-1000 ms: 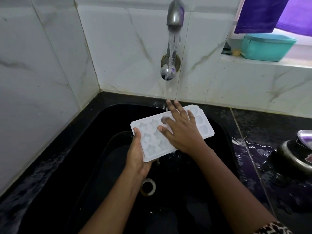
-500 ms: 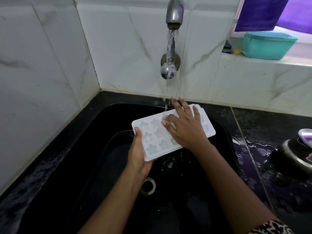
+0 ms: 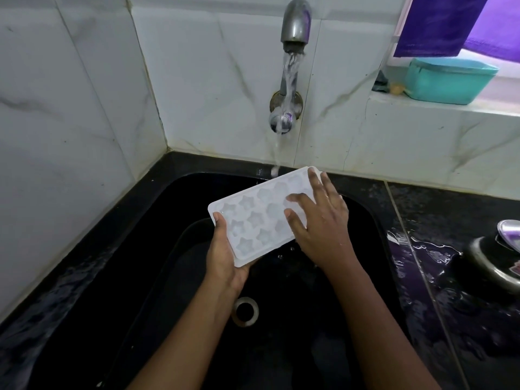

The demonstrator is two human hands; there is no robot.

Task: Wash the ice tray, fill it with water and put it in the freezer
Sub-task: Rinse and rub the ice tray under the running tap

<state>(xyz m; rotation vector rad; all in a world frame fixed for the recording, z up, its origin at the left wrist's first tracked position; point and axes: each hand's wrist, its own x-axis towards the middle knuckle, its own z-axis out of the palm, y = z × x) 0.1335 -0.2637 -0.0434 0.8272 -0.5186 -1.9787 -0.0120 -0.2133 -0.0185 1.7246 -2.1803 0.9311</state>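
A white ice tray point(image 3: 254, 218) with star-shaped and round cells is held tilted over the black sink point(image 3: 174, 209). My left hand point(image 3: 225, 254) grips its near left end, thumb on top and fingers underneath. My right hand point(image 3: 318, 218) lies flat on the tray's right half, fingers spread over the cells. The metal tap point(image 3: 294, 26) on the back wall runs, and its stream point(image 3: 277, 153) falls just past the tray's far edge.
The sink drain point(image 3: 244, 311) lies below my forearms. A wet black counter point(image 3: 439, 277) on the right carries a steel vessel point(image 3: 495, 266). A teal tub point(image 3: 450, 80) stands on the window ledge under a purple cloth point(image 3: 439, 23). White marble tiles close off the left and back.
My right hand has slid along the tray from its middle to the right half. The tray has risen slightly under the stream.
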